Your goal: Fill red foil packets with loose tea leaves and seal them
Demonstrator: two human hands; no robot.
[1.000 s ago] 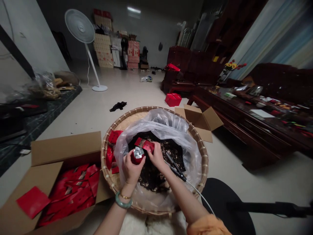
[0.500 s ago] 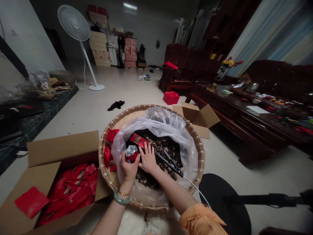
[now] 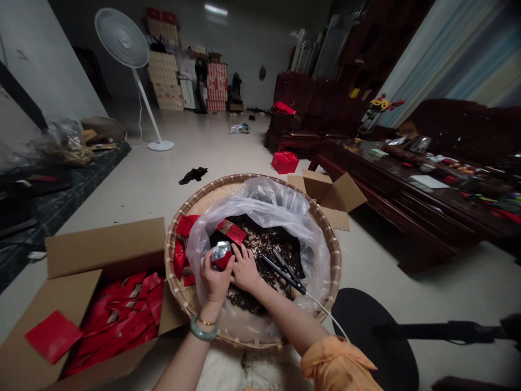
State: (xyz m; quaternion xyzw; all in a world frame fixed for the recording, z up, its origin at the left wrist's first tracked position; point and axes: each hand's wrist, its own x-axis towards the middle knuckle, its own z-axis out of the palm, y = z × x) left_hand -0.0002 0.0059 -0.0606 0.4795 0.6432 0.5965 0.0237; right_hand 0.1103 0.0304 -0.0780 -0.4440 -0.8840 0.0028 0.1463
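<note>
My left hand is closed around a small red foil packet, its silver inner lining showing at the top. Beside it, my right hand is at the packet's right side over the dark leaves, fingers partly spread; whether they touch the packet is hard to see. Loose dark tea-like leaves lie in a clear plastic bag set in a round woven bamboo tray. Another red packet rests on the leaves just beyond my hands. A black hair straightener with a white cord lies right of my right hand.
Left of the tray stands an open cardboard box full of red packets. Another open cardboard box sits beyond the tray's right edge, near a dark wooden table. A round black base stands at right; a white fan is farther back.
My right hand has drawn back slightly toward me, and its fingers have come closer together. The packet in my left hand is tilted a little more upright.
</note>
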